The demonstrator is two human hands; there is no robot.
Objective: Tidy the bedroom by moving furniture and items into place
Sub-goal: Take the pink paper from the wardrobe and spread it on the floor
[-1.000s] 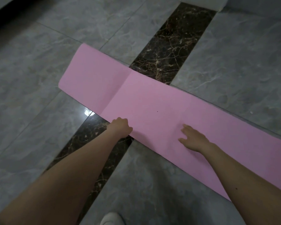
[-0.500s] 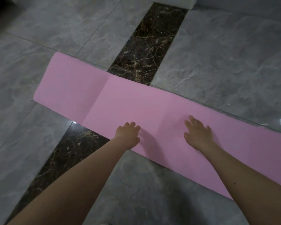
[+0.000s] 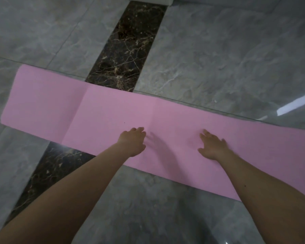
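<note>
From the head view, a long pink mat lies flat on the floor, and both bare hands rest on it with fingers out straight. The left hand sits palm down near the mat's closer edge, its fingers close together and its fingertips blurred, so their exact lie is hard to read; a soft shadow falls just right of it. The right hand lies flat and spread, well apart from the left, with the thumb pointing back toward it. Beyond the right hand the mat runs on to the frame's right side and is cut off there, so that end is out of sight — the other end, far to the left of the left hand, shows whole with rounded corners. Two faint fold lines cross the mat, one between the hands and one left of the left hand. No writing or brand can be made out on the mat; only a tiny dark speck sits just ahead of the left hand. A dark veined marble strip passes under the mat to the left of the left hand. Grey tile lies open ahead of both hands and behind the wrists — a pale glare streak marks the floor far right of the right hand.
</note>
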